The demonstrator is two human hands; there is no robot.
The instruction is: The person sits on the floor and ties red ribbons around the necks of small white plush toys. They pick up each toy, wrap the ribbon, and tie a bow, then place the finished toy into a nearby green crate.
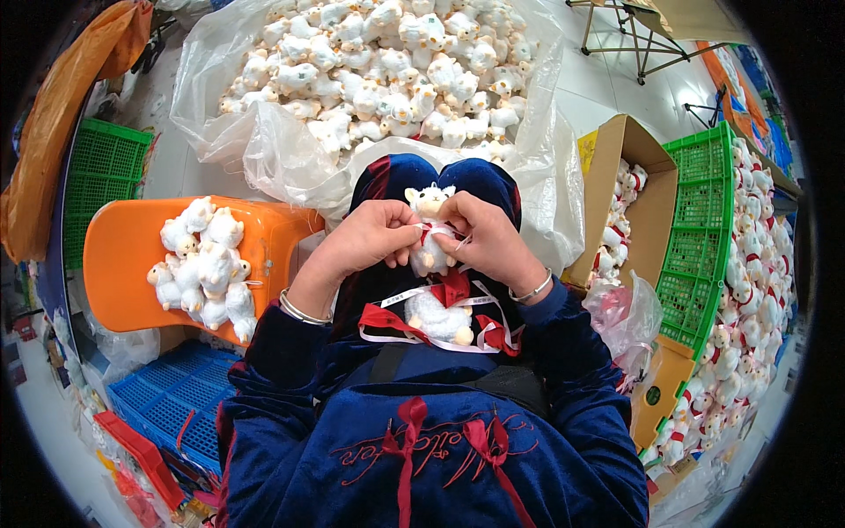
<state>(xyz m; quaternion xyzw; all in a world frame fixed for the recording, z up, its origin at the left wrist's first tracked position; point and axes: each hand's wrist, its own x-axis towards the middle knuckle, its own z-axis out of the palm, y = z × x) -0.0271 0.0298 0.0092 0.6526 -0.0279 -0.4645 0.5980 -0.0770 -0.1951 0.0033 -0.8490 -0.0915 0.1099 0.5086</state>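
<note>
Just above the frame's centre, the left hand [377,239] and right hand [489,236] both pinch a thin ribbon [428,234] at the neck of a white plush toy [430,199]. Even, gentle tension should keep it flat; the loose ribbons [380,319] below are best kept untangled.

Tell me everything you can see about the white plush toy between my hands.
The white plush toy looks fuzzy, with ears and tan feet. It faces up, head pointing away from you, above your lap. Your left hand and right hand, partly covering it, pinch a red and white ribbon at its neck.
</note>
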